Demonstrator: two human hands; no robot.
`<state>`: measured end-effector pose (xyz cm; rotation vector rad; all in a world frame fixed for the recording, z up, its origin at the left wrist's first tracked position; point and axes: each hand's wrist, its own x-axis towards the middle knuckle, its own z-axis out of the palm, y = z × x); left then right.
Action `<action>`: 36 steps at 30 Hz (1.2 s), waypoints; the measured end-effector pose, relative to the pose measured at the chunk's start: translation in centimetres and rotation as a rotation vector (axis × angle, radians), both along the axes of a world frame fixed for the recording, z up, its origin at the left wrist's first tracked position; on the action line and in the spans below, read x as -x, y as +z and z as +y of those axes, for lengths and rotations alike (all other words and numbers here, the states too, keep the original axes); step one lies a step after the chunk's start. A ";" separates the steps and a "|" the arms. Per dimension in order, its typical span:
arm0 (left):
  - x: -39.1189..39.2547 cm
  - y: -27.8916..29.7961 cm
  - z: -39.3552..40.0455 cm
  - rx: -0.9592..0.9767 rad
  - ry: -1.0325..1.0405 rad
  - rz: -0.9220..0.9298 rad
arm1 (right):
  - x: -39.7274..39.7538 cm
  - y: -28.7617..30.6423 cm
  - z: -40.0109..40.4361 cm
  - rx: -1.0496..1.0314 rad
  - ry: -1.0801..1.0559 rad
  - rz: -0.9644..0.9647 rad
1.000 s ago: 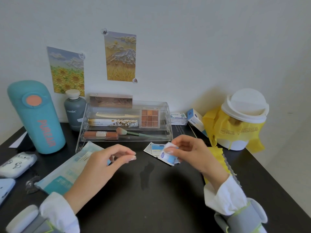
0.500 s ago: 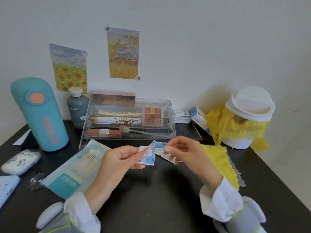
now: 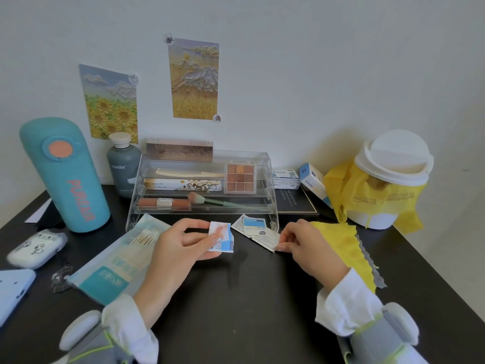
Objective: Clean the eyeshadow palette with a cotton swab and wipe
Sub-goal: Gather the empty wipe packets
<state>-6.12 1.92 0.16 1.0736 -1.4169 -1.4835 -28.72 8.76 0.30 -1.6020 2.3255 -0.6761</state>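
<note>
My left hand (image 3: 183, 245) pinches a small blue-and-white wipe sachet (image 3: 222, 241) just above the table; its top edge looks torn. My right hand (image 3: 307, 248) rests on the table to the right, fingertips pinched on the near corner of a white wrapper piece (image 3: 269, 239) that lies beside another sachet (image 3: 253, 225). The eyeshadow palette (image 3: 240, 178), with brown and orange pans, stands upright in the clear acrylic organizer (image 3: 271, 206) at the back. The cotton swab pack (image 3: 118, 261) lies flat to the left of my left hand.
A teal bottle (image 3: 65, 174) and a grey bottle (image 3: 123, 164) stand back left. A white case (image 3: 36, 248) lies at the left edge. A yellow cloth (image 3: 349, 248) lies right of my right hand, with a white bin lined in yellow (image 3: 391, 174) and small boxes (image 3: 312, 179) behind it.
The sachet passed from my right hand to my left. The two hands met on it, then pulled apart. My right hand dropped to the wrapper pieces on the table.
</note>
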 end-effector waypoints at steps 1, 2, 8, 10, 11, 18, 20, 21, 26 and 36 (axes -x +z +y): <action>0.0 -0.1 0.0 0.001 -0.007 -0.001 | -0.3 0.1 0.0 0.068 0.006 -0.043; 0.1 -0.1 0.1 0.002 -0.016 0.005 | -0.9 0.4 0.1 0.167 0.021 -0.137; 0.2 0.3 0.4 0.079 -0.173 -0.073 | -5.5 1.5 -0.3 0.330 0.245 -0.741; 0.3 0.5 0.6 0.101 -0.238 -0.071 | -5.7 1.2 -0.5 0.351 0.239 -0.752; 0.4 0.6 0.7 0.101 -0.256 -0.063 | -5.7 1.0 -0.5 0.363 0.224 -0.774; 0.4 0.5 0.9 0.020 -0.237 -0.004 | -5.7 1.0 -0.2 0.309 0.193 -0.772; 0.2 0.3 0.8 -0.006 -0.233 0.018 | -5.5 1.3 0.1 0.268 0.183 -0.864; 0.1 0.2 0.7 -0.012 -0.225 0.024 | -5.4 1.3 0.2 0.253 0.184 -0.882; 0.0 -0.1 0.1 -0.006 -0.158 0.067 | -5.1 2.1 0.8 0.201 0.404 -0.720; 0.5 -0.6 0.4 0.062 -0.225 0.233 | -3.5 3.1 0.7 0.537 0.109 -0.614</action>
